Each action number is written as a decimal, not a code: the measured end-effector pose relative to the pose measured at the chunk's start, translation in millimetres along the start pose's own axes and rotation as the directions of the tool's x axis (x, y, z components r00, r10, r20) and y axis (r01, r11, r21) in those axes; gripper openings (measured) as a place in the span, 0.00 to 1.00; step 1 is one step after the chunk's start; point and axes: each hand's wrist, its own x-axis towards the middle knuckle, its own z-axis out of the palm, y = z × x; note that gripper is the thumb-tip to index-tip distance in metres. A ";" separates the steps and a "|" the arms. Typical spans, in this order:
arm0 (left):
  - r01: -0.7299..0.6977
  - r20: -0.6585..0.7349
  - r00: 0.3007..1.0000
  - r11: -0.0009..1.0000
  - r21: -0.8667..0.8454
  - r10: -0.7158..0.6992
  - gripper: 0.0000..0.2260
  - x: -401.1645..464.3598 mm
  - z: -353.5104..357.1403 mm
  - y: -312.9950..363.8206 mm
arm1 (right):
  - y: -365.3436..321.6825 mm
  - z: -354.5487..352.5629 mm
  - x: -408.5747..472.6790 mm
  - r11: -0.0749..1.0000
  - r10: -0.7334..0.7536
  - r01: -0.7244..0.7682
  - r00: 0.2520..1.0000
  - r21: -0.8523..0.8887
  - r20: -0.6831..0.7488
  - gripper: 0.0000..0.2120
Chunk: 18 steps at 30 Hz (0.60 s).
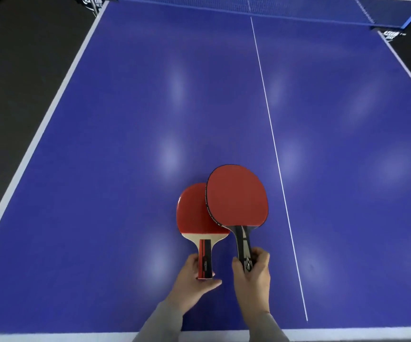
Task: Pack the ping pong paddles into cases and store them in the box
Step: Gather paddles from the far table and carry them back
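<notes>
Fingers of the right hand curl round the dark handle of the right paddle, gripping it; fingers of the left hand pinch the red-and-black handle of the left paddle between thumb and fingertips. Both paddles sit at about 6 o'clock on the blue desk, heads pointing to 12 o'clock. Right blade overlaps the left blade's edge at its 2 o'clock side; whether the blades touch, or rest on the desk, cannot be told.

Step in hand, as judged: gathering the two paddles before casing. To do it well, hold each by the handle only, keep fingers off the red rubber, and part the blades before lifting so the edges do not scrape.

Net runs along 12 o'clock, partly cut off by the frame; a white centre line lies at 3 o'clock of the paddles. No case and no box appears in view. Handle lettering is too small to read; grey sleeves are cropped at 6 o'clock.
</notes>
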 end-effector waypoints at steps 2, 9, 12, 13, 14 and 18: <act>0.030 0.160 0.987 0.997 -0.068 -0.018 0.28 -1.2 -12.9 0.5 | -4.6 8.4 -4.1 1.000 -0.018 0.018 1.000 -0.011 0.021 0.14; 0.103 0.350 0.935 0.991 -0.087 -0.066 0.38 2.6 -34.6 2.4 | -10.7 43.9 -15.3 0.997 -0.033 0.037 0.997 -0.067 0.062 0.13; 0.118 0.379 0.923 0.984 -0.136 -0.059 0.36 4.2 -35.8 1.7 | -7.4 55.0 -15.7 0.992 -0.031 0.042 0.996 -0.119 0.085 0.13; 0.125 0.385 0.921 0.981 -0.148 -0.059 0.35 4.4 -36.4 1.7 | -5.5 57.7 -15.5 0.989 -0.030 0.043 0.995 -0.141 0.092 0.13; 0.133 0.387 0.920 0.978 -0.161 -0.061 0.35 4.5 -36.9 1.4 | -3.7 59.6 -15.0 0.986 -0.026 0.041 0.995 -0.159 0.095 0.13; 0.150 0.380 0.923 0.969 -0.199 -0.065 0.33 5.5 -37.7 -0.4 | 1.7 60.6 -10.8 0.971 -0.022 0.044 0.995 -0.234 0.094 0.13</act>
